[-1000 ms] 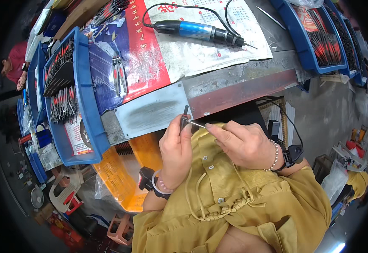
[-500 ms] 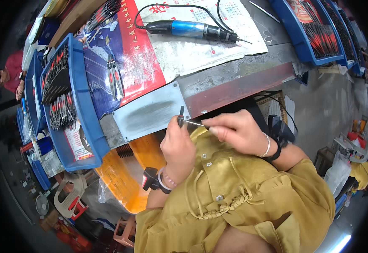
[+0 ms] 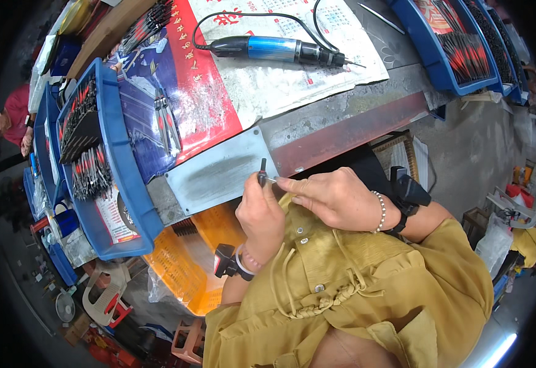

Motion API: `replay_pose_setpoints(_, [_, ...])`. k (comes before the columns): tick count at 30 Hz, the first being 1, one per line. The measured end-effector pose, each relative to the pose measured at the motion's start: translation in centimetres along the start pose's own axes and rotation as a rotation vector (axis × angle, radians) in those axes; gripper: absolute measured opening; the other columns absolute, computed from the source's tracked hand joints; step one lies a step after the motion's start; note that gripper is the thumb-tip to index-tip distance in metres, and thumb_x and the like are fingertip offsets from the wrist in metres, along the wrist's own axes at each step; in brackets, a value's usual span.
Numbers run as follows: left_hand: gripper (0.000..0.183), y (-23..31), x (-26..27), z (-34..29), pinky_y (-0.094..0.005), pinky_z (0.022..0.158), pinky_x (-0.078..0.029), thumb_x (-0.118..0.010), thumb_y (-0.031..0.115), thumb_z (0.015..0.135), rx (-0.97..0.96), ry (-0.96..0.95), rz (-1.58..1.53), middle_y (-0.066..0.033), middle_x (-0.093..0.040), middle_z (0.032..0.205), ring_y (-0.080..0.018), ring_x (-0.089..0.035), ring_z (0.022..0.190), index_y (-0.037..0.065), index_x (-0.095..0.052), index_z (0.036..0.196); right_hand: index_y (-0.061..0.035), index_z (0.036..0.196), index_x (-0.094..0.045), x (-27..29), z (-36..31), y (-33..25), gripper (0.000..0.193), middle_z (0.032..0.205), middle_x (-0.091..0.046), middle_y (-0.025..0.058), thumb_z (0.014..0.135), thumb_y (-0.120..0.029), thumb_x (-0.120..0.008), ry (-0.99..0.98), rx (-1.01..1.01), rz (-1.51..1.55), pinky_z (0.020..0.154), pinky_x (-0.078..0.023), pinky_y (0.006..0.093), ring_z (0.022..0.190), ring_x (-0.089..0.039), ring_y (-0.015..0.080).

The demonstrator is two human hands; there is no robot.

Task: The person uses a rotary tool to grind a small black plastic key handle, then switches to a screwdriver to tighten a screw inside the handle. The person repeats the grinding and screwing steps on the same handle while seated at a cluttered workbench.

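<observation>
My left hand (image 3: 259, 218) is closed, thumb and fingertips pinching a small dark piece (image 3: 263, 165) with a narrow stem that points up. From the right, my right hand (image 3: 344, 199) reaches in with its fingers pressed together, close to that piece. A thin bright metal rod (image 3: 272, 180) shows between the two hands; most of it is hidden behind my right fingers. Both hands are above my lap, just in front of a pale metal plate (image 3: 223, 168) with a dark smudge, fixed at the bench edge.
A blue electric screwdriver (image 3: 272, 48) with a cord lies on printed paper. Slender two-legged metal tools (image 3: 166, 122) rest to its left. Blue bins (image 3: 127, 178) of similar tools stand left, another bin (image 3: 455, 76) right. Below hangs an orange crate (image 3: 182, 279). Another person (image 3: 17, 113) is at far left.
My right fingers have slid left along the thin rod, closer to the dark piece, and the index finger is now stretched out. My left hand has hardly moved.
</observation>
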State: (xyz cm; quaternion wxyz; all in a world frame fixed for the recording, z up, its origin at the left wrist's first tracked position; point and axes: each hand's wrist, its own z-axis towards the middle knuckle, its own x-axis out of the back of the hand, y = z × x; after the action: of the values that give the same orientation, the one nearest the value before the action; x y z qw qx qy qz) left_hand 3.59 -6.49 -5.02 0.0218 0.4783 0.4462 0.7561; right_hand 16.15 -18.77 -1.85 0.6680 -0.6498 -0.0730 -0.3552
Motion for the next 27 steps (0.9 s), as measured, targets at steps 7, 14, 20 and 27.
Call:
replay_pose_setpoints(7, [0.018, -0.6, -0.7, -0.2, -0.0434, 0.062, -0.048, -0.052, 0.007, 0.096, -0.045, 0.028, 0.041, -0.0216, -0.061, 0.085, -0.0398, -0.062, 0.071, 0.0, -0.057, 0.112, 0.0023, 0.123, -0.063, -0.2, 0.0, 1.1, 0.03, 0.077, -0.06, -0.0014, 0.095, -0.009, -0.062, -0.145, -0.816, 1.137, 0.057, -0.043, 0.0207, 0.063, -0.051, 0.0046])
replay_pose_setpoints(14, [0.015, -0.2, 1.8, 0.6, -0.0259, 0.053, -0.041, -0.051, 0.008, 0.099, 0.402, -0.186, -0.647, -0.0018, -0.056, 0.072, -0.012, -0.054, 0.059, 0.0, -0.056, 0.11, 0.0014, 0.121, -0.057, 2.3, 0.4, -1.9, 0.041, 0.108, -0.06, 0.0193, 0.082, -0.003, -0.067, -0.108, -0.095, 0.179, 0.072, -0.055, 0.0351, 0.089, -0.065, 0.0358])
replay_pose_setpoints(20, [0.012, 0.9, 3.7, 1.6, -0.0177, 0.049, -0.021, -0.047, 0.011, 0.102, 0.631, -0.312, -1.033, 0.0086, -0.039, 0.069, 0.0003, -0.03, 0.057, 0.003, -0.055, 0.105, 0.0061, 0.115, -0.057, 1.9, 0.0, -1.9, 0.035, 0.103, -0.057, 0.0194, 0.08, 0.006, -0.06, 0.036, 0.056, 0.033, 0.071, -0.055, 0.0371, 0.084, -0.064, 0.0353])
replay_pose_setpoints(27, [0.011, 0.9, 3.6, 1.6, -0.0177, 0.049, -0.022, -0.047, 0.011, 0.102, 0.649, -0.308, -1.042, 0.0081, -0.041, 0.07, 0.0002, -0.031, 0.057, 0.003, -0.055, 0.104, 0.0069, 0.114, -0.058, 1.5, 0.0, -1.7, 0.036, 0.104, -0.057, 0.0201, 0.079, 0.007, -0.059, 0.076, 0.059, -0.008, 0.07, -0.055, 0.0358, 0.084, -0.064, 0.0347])
